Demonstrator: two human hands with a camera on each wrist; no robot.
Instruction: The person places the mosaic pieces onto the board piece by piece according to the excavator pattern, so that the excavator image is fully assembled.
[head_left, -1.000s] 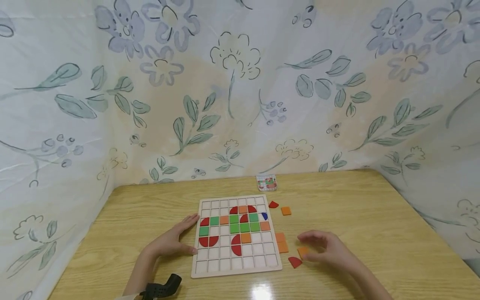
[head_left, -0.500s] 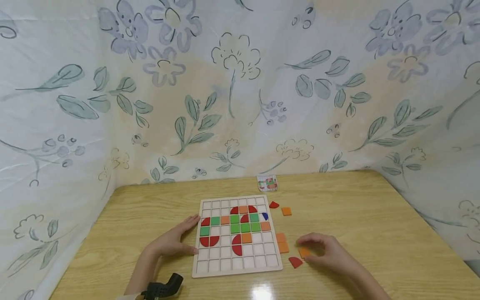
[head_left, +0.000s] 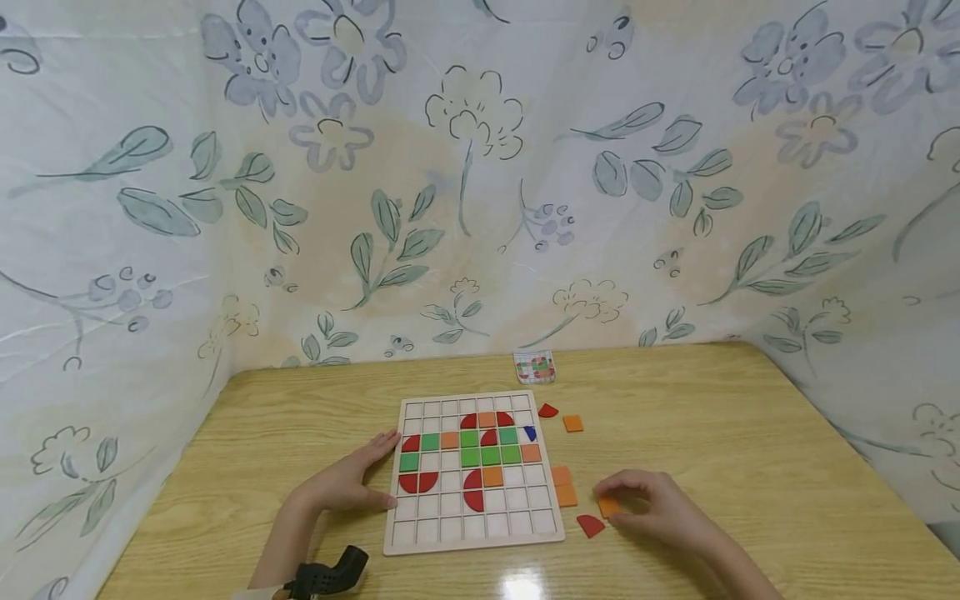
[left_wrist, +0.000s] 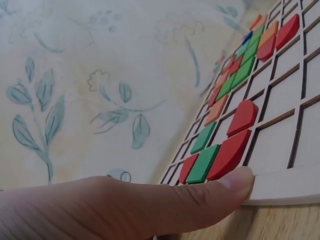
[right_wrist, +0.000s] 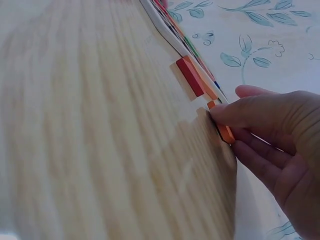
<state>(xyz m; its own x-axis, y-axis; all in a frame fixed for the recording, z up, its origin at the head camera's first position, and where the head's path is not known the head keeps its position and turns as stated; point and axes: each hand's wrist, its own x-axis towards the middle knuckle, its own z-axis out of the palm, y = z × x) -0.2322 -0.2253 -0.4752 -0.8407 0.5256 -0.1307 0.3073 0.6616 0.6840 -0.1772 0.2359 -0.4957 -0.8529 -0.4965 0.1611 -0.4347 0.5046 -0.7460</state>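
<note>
A pale wooden grid board [head_left: 472, 547] lies on the table with red, green, orange and blue pieces in some of its squares. My left hand [head_left: 348, 479] rests at the board's left edge, fingers and thumb spread; in the left wrist view its thumb [left_wrist: 235, 181] touches the rim beside a red rounded piece [left_wrist: 231, 156]. To the right of the board, my right hand [head_left: 660, 508] pinches an orange square tile [head_left: 609, 506] low at the tabletop. Its thumb overlaps the tile [right_wrist: 225, 131] in the right wrist view. Just left of that tile lies a red quarter-circle piece [head_left: 590, 525].
Two orange tiles [head_left: 564, 487] lie against the board's right edge. Farther back are another red quarter piece [head_left: 548, 411] and an orange square [head_left: 573, 423]. A small pattern card [head_left: 534, 367] sits near the floral cloth [head_left: 480, 250] behind the table.
The fingers of my right hand have come slightly closer around the orange tile, which has barely shifted. My left hand stays at the board's edge.
</note>
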